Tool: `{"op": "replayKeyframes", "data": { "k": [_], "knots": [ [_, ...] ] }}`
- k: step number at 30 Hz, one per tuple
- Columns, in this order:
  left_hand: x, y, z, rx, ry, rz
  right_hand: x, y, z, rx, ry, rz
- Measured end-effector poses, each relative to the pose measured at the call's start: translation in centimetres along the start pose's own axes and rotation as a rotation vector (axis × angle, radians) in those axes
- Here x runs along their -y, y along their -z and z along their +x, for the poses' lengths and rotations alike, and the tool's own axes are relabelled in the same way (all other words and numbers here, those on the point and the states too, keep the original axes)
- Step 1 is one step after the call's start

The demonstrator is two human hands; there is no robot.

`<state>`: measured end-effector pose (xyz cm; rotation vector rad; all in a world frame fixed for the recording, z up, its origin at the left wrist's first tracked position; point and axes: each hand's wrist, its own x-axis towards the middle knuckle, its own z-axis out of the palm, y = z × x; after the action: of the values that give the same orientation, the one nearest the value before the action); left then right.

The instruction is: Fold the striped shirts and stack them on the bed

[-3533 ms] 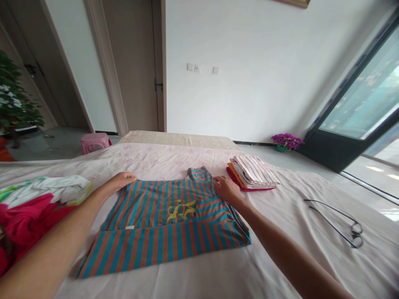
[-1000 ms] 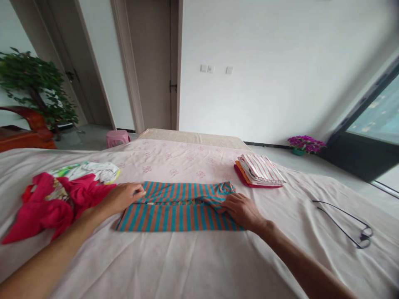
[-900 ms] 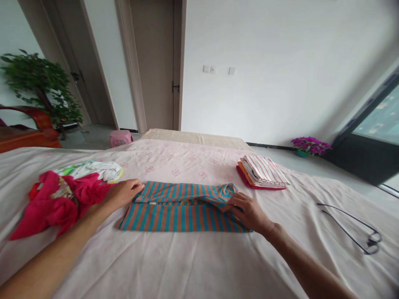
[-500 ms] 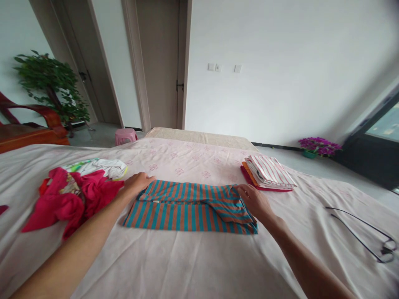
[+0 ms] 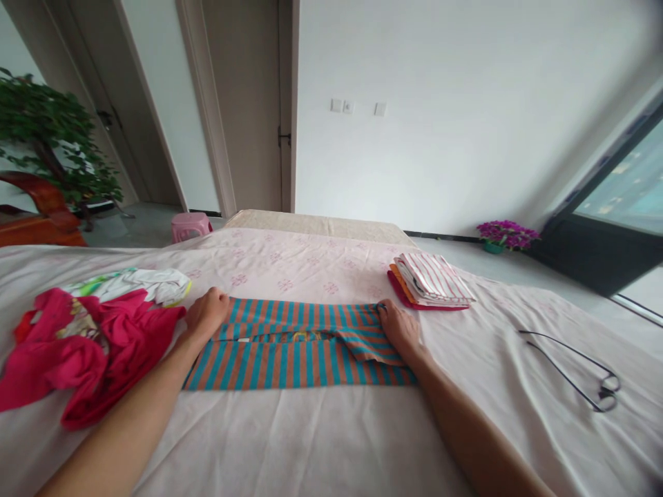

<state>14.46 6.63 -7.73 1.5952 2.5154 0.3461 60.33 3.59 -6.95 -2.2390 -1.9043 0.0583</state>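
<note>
A teal and brown striped shirt [image 5: 300, 362], folded into a long band, lies across the bed in front of me. My left hand [image 5: 210, 312] is closed on its far left corner, fingers curled with the knuckles up. At the far right corner, my right hand [image 5: 400, 326] pinches the cloth, its fingertips partly hidden in the fabric. The far layer is stretched between both hands. A narrow gap along the middle shows a patterned strip inside and a small white tag near the left. On the right, a loose flap lies over the near layer.
Crumpled pink clothing [image 5: 124, 331] and a white garment [image 5: 155, 284] lie left of my arm. A folded stack of clothes [image 5: 435, 279] sits beyond my right hand. Eyeglasses [image 5: 574, 369] rest on the pale bedsheet [image 5: 248, 442] at the right. A pink stool [image 5: 190, 226] stands behind.
My hands have drawn the far layer of the striped shirt straighter and flatter. The right end looks less bunched. The whole view has turned a little to the right.
</note>
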Motion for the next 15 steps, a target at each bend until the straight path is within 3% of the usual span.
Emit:
{"op": "replayKeyframes", "data": {
  "k": [15],
  "knots": [
    [1.5,-0.1,0.8,0.03,-0.058,0.024,-3.2,-0.4,0.6,-0.188,-0.03,0.243]
  ]
}}
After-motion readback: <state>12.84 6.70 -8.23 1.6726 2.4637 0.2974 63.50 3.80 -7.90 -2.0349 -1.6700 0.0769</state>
